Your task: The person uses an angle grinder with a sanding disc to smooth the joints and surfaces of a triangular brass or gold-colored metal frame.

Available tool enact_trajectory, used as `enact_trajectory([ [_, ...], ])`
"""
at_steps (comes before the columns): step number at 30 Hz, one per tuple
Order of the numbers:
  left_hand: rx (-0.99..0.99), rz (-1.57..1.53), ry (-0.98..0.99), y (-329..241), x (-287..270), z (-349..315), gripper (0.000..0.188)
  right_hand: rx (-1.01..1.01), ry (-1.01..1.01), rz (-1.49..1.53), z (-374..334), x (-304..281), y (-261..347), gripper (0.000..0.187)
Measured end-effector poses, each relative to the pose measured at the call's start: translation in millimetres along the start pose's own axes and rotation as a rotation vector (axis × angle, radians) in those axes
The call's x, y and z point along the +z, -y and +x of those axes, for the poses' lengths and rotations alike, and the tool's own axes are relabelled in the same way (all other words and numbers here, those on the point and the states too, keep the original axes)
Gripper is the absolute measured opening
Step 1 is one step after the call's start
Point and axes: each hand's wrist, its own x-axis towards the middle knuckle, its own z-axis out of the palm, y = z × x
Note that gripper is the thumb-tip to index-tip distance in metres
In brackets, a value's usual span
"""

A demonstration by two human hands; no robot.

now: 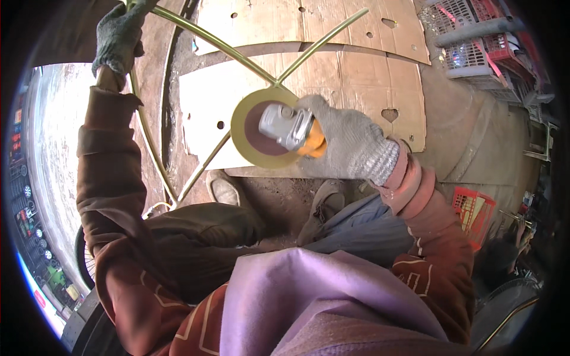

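Note:
My right hand [350, 139], in a grey knit glove, is closed around an angle grinder [286, 126] with a silver head and an orange body. Its wide round disc [246, 127], tan at the rim and reddish inside, lies over part of a brass-coloured tube frame [217, 43], just below where two tubes cross. Whether disc and tube touch cannot be made out. At the far left, my gloved left hand [122, 38] is wrapped round the frame's upper corner. The frame's lower corner [174, 204] is beside my left knee.
Cardboard sheets [380, 74] with punched holes lie on the floor under the frame. Grey and red plastic crates [469, 41] stand at the far right, and a red basket [473, 216] is beside my right forearm. My shoes [325, 204] are just below the cardboard.

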Motion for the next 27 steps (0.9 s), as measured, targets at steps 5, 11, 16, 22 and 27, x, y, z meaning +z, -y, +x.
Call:
enact_trajectory([
  [5, -0.015, -0.045, 0.015, 4, 6, 2, 0.046, 0.044, 0.073, -0.009, 2, -6, -1, 0.078],
  [11, 0.0, -0.044, 0.011, 12, -13, 6, 0.044, 0.05, 0.071, -0.037, 1, 2, 10, 0.08],
  [16, -0.044, -0.032, 0.022, 12, 4, 7, 0.045, 0.112, 0.014, -0.02, 2, 2, -12, 0.079],
  [22, -0.085, -0.013, 0.002, 15, -5, 1, 0.046, 0.106, 0.044, -0.061, -3, 0, -5, 0.082],
  [27, -0.117, 0.006, 0.005, 32, -3, 9, 0.046, 0.165, -0.023, -0.075, 0, 0, -30, 0.079],
])
